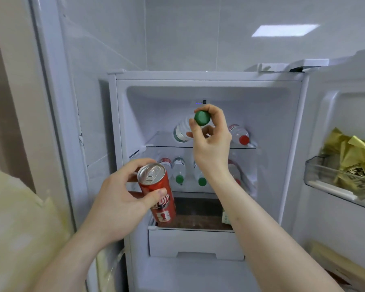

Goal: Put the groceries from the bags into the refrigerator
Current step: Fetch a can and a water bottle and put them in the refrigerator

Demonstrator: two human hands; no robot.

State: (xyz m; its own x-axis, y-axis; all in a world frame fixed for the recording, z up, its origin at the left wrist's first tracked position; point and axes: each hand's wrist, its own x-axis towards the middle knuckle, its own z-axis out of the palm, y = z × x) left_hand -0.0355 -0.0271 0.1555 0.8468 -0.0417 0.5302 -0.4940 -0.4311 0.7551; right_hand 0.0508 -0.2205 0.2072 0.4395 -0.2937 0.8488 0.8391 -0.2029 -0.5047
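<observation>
Head view (only one here): refrigerator [207,85] open, door swung right; right hand [211,131] raised at the top shelf [160,142], its grip pinched round the neck end of a green-capped bottle [202,117], cap toward the camera, body pointing far into the shelf; bottle looks tilted, far end low near the glass, whether it touches I cannot tell; a red-capped bottle [239,133] lies just right of it on the same shelf; left hand [122,199] lower and nearer, grip wrapped round a red can [159,192], upright and slightly leaning, in front of the lower shelves, not yet set down; middle shelf [185,186] carries several bottles lying cap-forward; door bin [325,175] at right holds a gold packet [350,157].

Step in hand, as I read it: laying the green-capped bottle on the top shelf; do it well by lowering the cap end until the body lies flat, parallel to the red-capped one with a small gap, pushed far enough that it won't roll out (round bottle on glass, likely to roll); let go only once it sits still; keep the can level meanwhile; it probably goes next.
</observation>
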